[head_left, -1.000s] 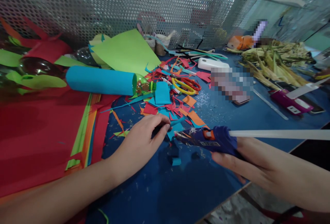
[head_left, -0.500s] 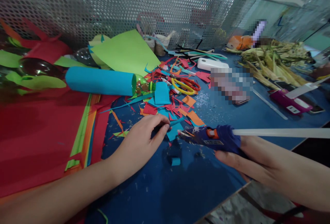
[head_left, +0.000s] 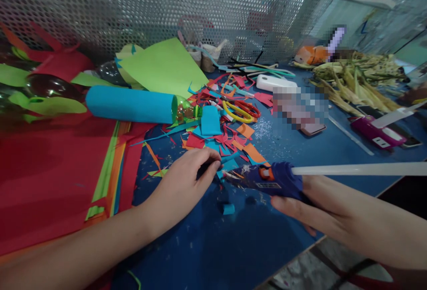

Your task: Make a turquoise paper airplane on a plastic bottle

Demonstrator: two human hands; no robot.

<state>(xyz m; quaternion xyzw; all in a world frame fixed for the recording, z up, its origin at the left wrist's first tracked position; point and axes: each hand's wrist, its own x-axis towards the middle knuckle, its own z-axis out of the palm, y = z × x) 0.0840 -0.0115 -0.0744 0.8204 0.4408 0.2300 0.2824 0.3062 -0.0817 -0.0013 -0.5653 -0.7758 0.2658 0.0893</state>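
My left hand (head_left: 191,172) is closed in a pinch on a thin blue paper strip (head_left: 230,157), whose free end sticks out to the right of the fingertips. My right hand (head_left: 320,205) grips a dark blue hot glue gun (head_left: 267,179) with an orange part on top and a long white glue stick (head_left: 353,169) running out of its back. The gun's nozzle points left, just right of my left fingertips, over blue paper. Below it, a small curled blue paper piece (head_left: 228,209) lies on the blue table (head_left: 240,254).
A blue paper-wrapped bottle (head_left: 130,104) lies left of colourful paper scraps and yellow- and red-handled scissors (head_left: 238,111). Red sheets (head_left: 50,183) cover the left side. Behind stand a green sheet (head_left: 163,65) and perforated metal panel. Dry husks (head_left: 356,76) and a purple device (head_left: 378,132) lie right.
My right hand has brought the glue gun left, its nozzle now nearer to my left fingertips. My left hand has stayed almost still, keeping its pinch.
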